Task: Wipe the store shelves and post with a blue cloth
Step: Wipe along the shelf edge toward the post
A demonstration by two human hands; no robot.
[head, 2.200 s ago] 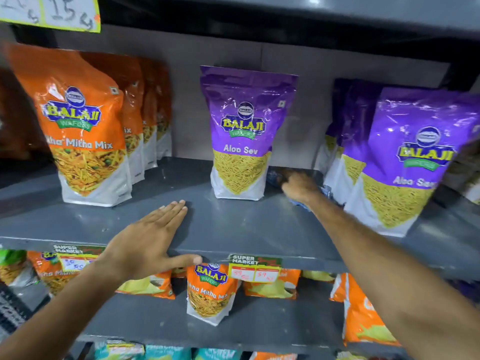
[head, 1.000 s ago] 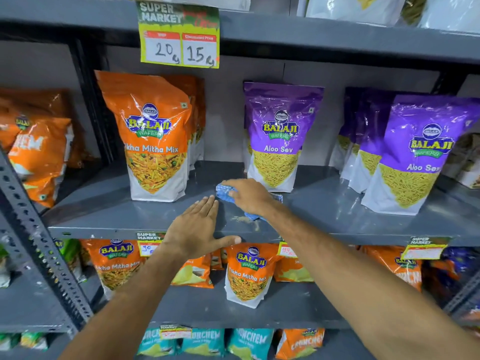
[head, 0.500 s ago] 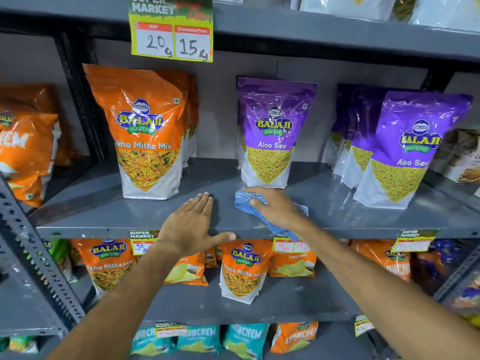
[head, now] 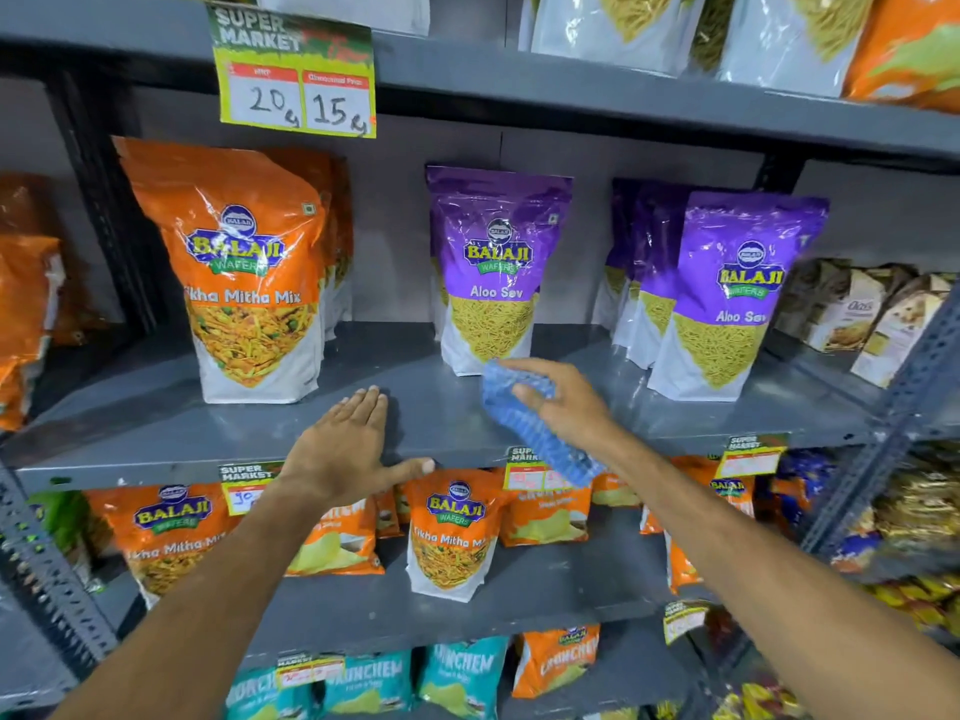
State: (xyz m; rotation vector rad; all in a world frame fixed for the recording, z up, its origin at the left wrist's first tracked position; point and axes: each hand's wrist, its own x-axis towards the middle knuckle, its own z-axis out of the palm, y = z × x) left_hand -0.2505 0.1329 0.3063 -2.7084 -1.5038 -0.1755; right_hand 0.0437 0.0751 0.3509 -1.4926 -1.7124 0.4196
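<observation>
A grey metal shelf (head: 156,423) runs across the middle of the view. My right hand (head: 563,402) grips a blue cloth (head: 524,423) near the shelf's front edge, just below a purple Aloo Sev bag (head: 496,272). The cloth's lower end hangs over the edge, across a price tag. My left hand (head: 348,444) lies flat on the shelf with fingers together and the thumb over the front lip. A perforated grey post (head: 893,407) rises at the right, another post (head: 47,579) at the lower left.
An orange Tikha Mitha Mix bag (head: 244,272) stands left of my hands, more purple bags (head: 727,298) to the right. A yellow price sign (head: 296,80) hangs from the shelf above. Snack bags fill the lower shelves (head: 467,610).
My right hand has slid the cloth to the right along the shelf front and lifted it slightly, so one end now hangs over the edge. My left hand stays flat on the shelf.
</observation>
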